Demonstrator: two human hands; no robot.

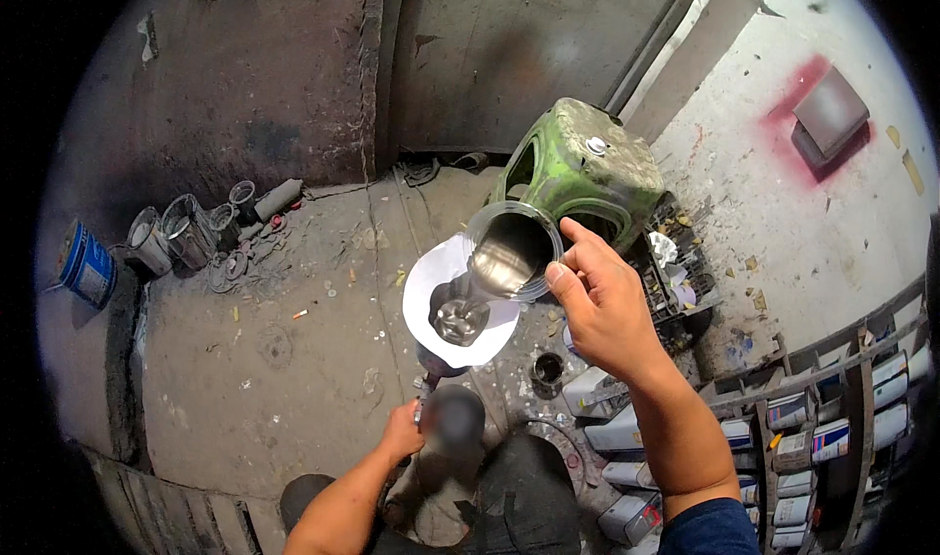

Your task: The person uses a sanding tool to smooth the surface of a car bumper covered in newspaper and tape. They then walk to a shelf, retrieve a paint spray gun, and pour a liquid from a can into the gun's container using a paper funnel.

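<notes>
A clear plastic cup [504, 256] of metallic grey liquid, apparently paint, is pinched at its rim by my right hand [599, 305]. Tilted to the left, it stands over a white paper strainer cone [421, 305], where grey liquid pools in the middle. Beneath the paper shows the dark body of what looks like a spray gun [438, 364]. My left hand [399, 433] is closed on the gun's lower part. A blurred dark round thing [455, 420] beside that hand covers some of it; its kind is unclear.
Ahead stands a worn green stool [597, 163], beside a cluttered crate [685, 276]. A small dark-filled cup [546, 369] sits on the floor. Paint cans [830, 440] fill the rack at right. At left are a blue bucket [86, 264] and several dirty cups [186, 230].
</notes>
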